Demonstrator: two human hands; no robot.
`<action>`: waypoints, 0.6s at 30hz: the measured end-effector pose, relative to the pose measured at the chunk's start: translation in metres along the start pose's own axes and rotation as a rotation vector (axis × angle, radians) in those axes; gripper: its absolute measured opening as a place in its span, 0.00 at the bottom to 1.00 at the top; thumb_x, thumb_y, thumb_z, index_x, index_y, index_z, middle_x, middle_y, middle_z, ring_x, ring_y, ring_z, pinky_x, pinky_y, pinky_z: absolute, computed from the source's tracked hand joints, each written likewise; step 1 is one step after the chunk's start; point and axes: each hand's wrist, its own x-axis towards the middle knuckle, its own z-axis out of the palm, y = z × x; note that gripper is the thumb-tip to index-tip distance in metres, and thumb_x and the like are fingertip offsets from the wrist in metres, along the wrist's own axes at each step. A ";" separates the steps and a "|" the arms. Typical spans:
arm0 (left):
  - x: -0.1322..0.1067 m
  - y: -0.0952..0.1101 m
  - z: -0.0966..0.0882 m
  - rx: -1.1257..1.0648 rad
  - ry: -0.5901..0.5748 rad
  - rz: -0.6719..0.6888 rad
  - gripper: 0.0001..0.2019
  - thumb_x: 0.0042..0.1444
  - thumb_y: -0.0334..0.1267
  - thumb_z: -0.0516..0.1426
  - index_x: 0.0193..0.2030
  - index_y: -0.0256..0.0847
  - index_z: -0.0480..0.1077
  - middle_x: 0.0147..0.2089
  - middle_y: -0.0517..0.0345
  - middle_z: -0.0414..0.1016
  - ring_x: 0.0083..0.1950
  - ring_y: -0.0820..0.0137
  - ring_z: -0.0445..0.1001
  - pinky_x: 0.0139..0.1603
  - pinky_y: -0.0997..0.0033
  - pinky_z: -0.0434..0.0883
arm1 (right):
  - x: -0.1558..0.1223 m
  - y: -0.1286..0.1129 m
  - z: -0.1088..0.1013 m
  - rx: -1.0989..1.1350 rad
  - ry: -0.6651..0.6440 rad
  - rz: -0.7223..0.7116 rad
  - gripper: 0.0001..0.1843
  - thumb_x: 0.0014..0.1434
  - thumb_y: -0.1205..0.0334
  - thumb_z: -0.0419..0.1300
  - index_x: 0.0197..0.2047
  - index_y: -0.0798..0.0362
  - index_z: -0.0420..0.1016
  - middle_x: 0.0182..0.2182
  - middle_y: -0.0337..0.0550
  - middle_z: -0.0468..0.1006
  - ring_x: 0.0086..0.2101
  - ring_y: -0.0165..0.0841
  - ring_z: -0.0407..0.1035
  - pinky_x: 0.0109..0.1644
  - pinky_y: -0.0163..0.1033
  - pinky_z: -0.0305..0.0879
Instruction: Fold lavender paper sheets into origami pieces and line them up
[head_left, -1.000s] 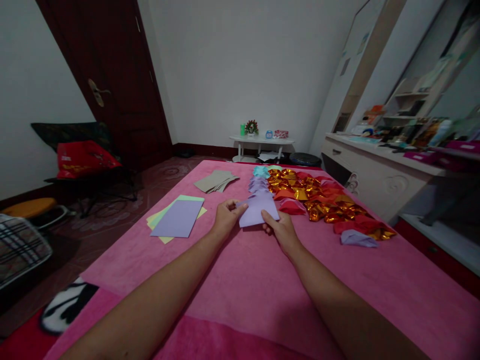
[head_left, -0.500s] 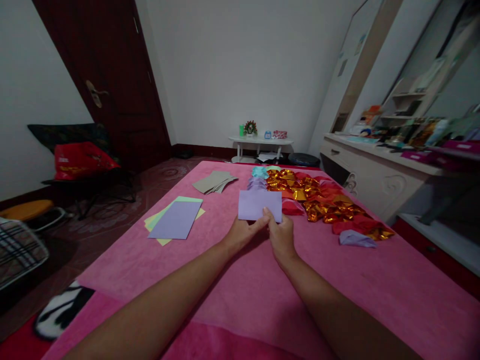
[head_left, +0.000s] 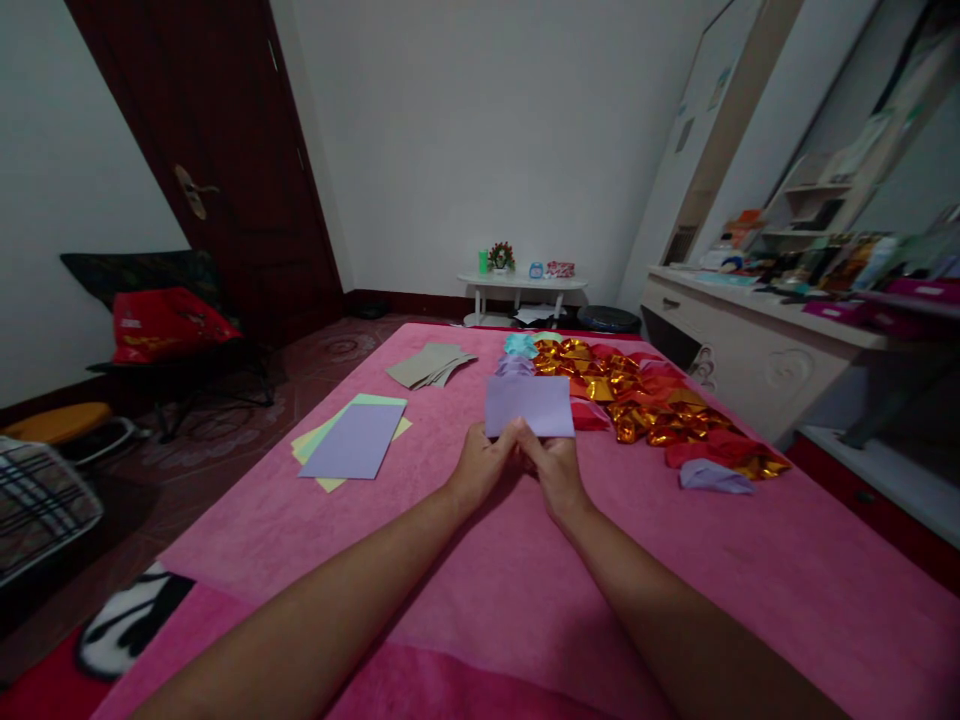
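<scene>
A sheet of purple paper [head_left: 529, 404], apparently folded, is held up over the pink cloth in front of me. My left hand [head_left: 484, 465] grips its lower left edge, thumb on the near face. At the lower right edge, my right hand [head_left: 553, 468] is closed on the same sheet. Both thumbs meet near the middle of the bottom edge, while the fingers behind the paper are hidden. To the left lies a stack of purple, green and yellow sheets [head_left: 352, 440]. Folded purple pieces [head_left: 514, 366] lie just beyond the held paper.
The pink cloth [head_left: 450, 600] covers the work surface. Grey sheets [head_left: 431, 365] lie fanned at the far left. Gold foil and red folded pieces [head_left: 630, 390] spread over the right, with a purple folded piece [head_left: 714, 477] at their near end. A cluttered dresser [head_left: 735, 310] stands at right.
The purple paper has shifted slightly to the right and tilted a little. My thumbs have moved left along its lower edge and now meet there.
</scene>
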 end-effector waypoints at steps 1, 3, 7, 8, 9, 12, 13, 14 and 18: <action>0.000 -0.001 0.001 0.002 -0.013 -0.001 0.22 0.50 0.54 0.56 0.19 0.36 0.62 0.18 0.64 0.60 0.21 0.78 0.57 0.21 0.77 0.55 | -0.001 -0.001 0.003 0.005 -0.013 -0.001 0.20 0.48 0.45 0.62 0.21 0.50 0.61 0.14 0.31 0.60 0.17 0.26 0.52 0.19 0.32 0.50; -0.001 -0.001 0.004 0.009 -0.042 -0.003 0.23 0.50 0.54 0.56 0.17 0.37 0.60 0.17 0.63 0.60 0.20 0.78 0.57 0.21 0.77 0.55 | -0.003 -0.002 0.006 0.032 -0.011 0.010 0.23 0.50 0.43 0.60 0.19 0.49 0.58 0.13 0.31 0.57 0.16 0.26 0.50 0.19 0.33 0.49; -0.002 0.002 0.004 0.023 -0.087 0.006 0.24 0.52 0.53 0.56 0.15 0.36 0.60 0.17 0.63 0.60 0.20 0.78 0.57 0.22 0.76 0.56 | -0.001 0.000 0.004 0.044 0.046 0.008 0.26 0.53 0.43 0.57 0.16 0.49 0.52 0.12 0.30 0.52 0.15 0.25 0.47 0.18 0.34 0.47; -0.001 0.003 0.003 0.028 -0.087 0.011 0.24 0.52 0.53 0.56 0.15 0.37 0.60 0.16 0.63 0.59 0.20 0.78 0.57 0.22 0.76 0.55 | 0.000 0.001 0.002 0.047 0.063 0.007 0.26 0.54 0.43 0.57 0.17 0.49 0.52 0.12 0.29 0.52 0.15 0.25 0.46 0.18 0.34 0.46; -0.001 0.004 0.002 0.035 -0.083 0.017 0.23 0.52 0.52 0.56 0.15 0.37 0.60 0.16 0.63 0.58 0.19 0.78 0.56 0.22 0.76 0.54 | 0.001 0.002 0.001 0.050 0.079 0.007 0.25 0.54 0.43 0.57 0.17 0.49 0.52 0.12 0.29 0.51 0.15 0.24 0.45 0.18 0.34 0.45; 0.001 0.006 -0.004 0.060 -0.058 0.040 0.24 0.52 0.51 0.56 0.14 0.37 0.59 0.15 0.65 0.55 0.19 0.79 0.53 0.22 0.76 0.52 | 0.003 0.004 -0.002 0.056 0.103 0.009 0.25 0.55 0.44 0.56 0.18 0.49 0.52 0.11 0.27 0.49 0.14 0.24 0.44 0.17 0.34 0.41; 0.001 0.006 -0.005 0.067 -0.053 0.046 0.24 0.52 0.51 0.56 0.13 0.37 0.59 0.15 0.65 0.54 0.19 0.79 0.52 0.22 0.76 0.52 | 0.004 0.004 -0.002 0.056 0.104 0.009 0.25 0.55 0.44 0.57 0.18 0.49 0.52 0.11 0.27 0.49 0.14 0.24 0.44 0.17 0.34 0.41; 0.001 0.007 -0.007 0.074 -0.050 0.049 0.24 0.52 0.51 0.56 0.13 0.37 0.58 0.15 0.65 0.54 0.19 0.79 0.52 0.22 0.76 0.52 | 0.004 0.004 -0.003 0.055 0.104 0.010 0.25 0.55 0.44 0.57 0.18 0.49 0.52 0.11 0.27 0.50 0.14 0.24 0.44 0.17 0.34 0.40; 0.002 0.006 -0.011 0.088 -0.035 0.048 0.24 0.52 0.51 0.56 0.13 0.37 0.58 0.14 0.65 0.53 0.18 0.79 0.52 0.21 0.76 0.52 | 0.006 0.004 -0.007 0.049 0.121 0.004 0.27 0.55 0.43 0.56 0.16 0.49 0.50 0.10 0.28 0.49 0.13 0.23 0.44 0.17 0.34 0.39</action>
